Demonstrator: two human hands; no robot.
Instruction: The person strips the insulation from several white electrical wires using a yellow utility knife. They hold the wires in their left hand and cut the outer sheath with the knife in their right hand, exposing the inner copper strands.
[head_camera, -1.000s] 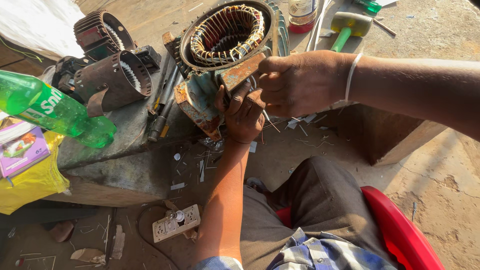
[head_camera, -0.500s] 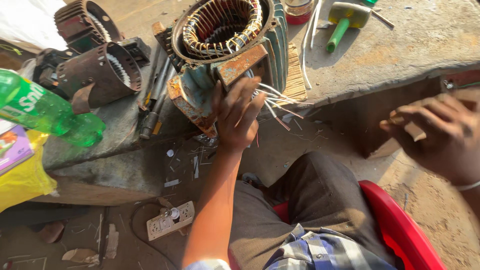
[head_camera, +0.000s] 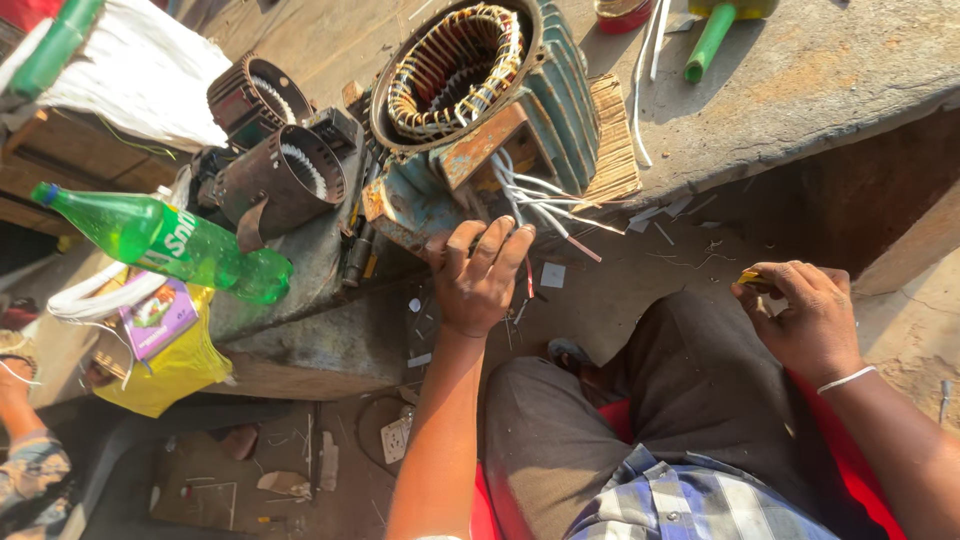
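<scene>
head view: the motor stator (head_camera: 470, 90) is steadied at its leads (head_camera: 540, 205) by the left hand (head_camera: 480, 275), fingers spread, while a small yellowish piece (head_camera: 752, 281) is pinched in the right hand (head_camera: 800, 320), judged ready for fitting onto a lead.

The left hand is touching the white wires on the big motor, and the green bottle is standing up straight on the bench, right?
Not quite. The green bottle is lying on its side on the bench, not standing up; the head view shows it. The rest is right: the left hand rests against the white wires that hang from the big motor.
</scene>
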